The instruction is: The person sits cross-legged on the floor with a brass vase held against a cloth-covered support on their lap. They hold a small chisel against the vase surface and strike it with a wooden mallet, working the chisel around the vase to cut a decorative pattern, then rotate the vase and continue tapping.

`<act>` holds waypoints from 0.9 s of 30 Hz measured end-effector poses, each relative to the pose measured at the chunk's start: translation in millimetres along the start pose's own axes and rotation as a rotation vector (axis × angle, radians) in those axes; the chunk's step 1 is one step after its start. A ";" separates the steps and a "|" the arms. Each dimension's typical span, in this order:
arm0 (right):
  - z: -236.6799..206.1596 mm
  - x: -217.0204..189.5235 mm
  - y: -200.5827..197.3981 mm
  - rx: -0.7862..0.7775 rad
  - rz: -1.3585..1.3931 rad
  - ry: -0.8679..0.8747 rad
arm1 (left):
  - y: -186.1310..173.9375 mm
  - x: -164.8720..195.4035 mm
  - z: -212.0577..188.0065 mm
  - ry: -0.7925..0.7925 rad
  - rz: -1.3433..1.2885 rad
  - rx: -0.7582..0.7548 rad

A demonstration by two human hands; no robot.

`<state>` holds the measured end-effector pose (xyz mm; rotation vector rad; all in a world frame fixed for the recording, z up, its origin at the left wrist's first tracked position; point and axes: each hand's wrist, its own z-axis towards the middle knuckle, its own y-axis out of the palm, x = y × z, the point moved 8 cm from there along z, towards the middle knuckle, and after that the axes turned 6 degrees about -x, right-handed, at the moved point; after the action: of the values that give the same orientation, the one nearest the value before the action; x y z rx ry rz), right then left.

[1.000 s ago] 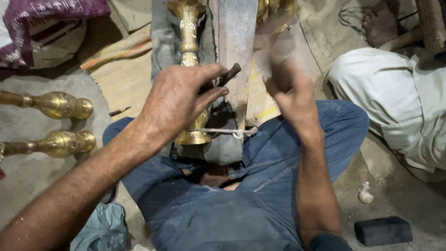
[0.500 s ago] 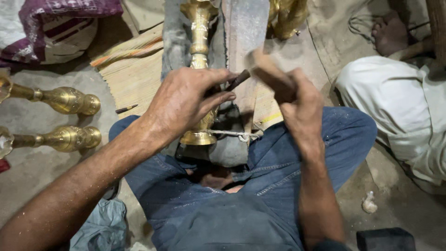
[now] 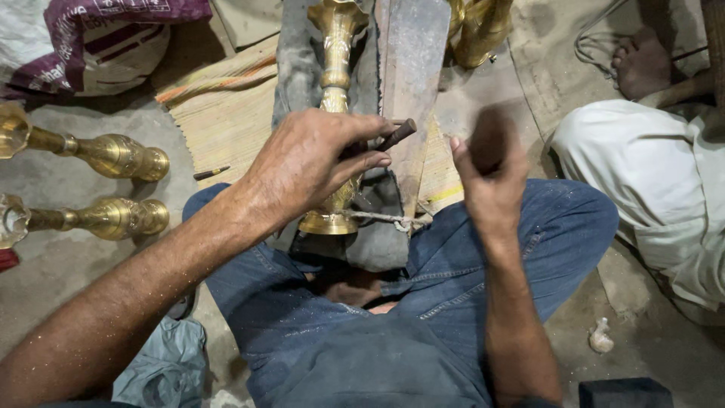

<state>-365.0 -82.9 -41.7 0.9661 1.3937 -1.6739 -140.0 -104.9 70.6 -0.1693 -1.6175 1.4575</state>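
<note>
Clamped in my left grip (image 3: 313, 162) is a dark punch (image 3: 394, 136), slanting down-left onto the brass stem (image 3: 334, 72) lying lengthwise away from me; my right grip (image 3: 491, 177), just right, clutches a blurred hammer (image 3: 487, 140).

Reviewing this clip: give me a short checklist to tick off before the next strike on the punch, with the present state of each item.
1. Punch gripped: ok. The left hand is closed round the dark punch, whose struck end sticks out.
2. Punch tip seated on the brass piece: cannot tell, the hand hides the tip.
3. Brass piece secured: ok. It lies along the grey padded rest, with a cord across its base.
4. Striking tool in hand: ok, but blurred. The right hand is wrapped round a dark block.
5. Fingers clear of the struck end: ok, they sit below it.
6. Neighbour's leg clear: ok, it lies off to the side.
</note>
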 end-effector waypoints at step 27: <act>-15.0 7.0 -4.9 0.166 -0.080 -0.167 | 1.1 0.8 -1.4 0.095 -0.035 -0.066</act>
<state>-371.1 -67.9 -47.7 0.8489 1.2118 -1.9080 -140.0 -103.0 69.9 -0.2430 -1.5844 1.3511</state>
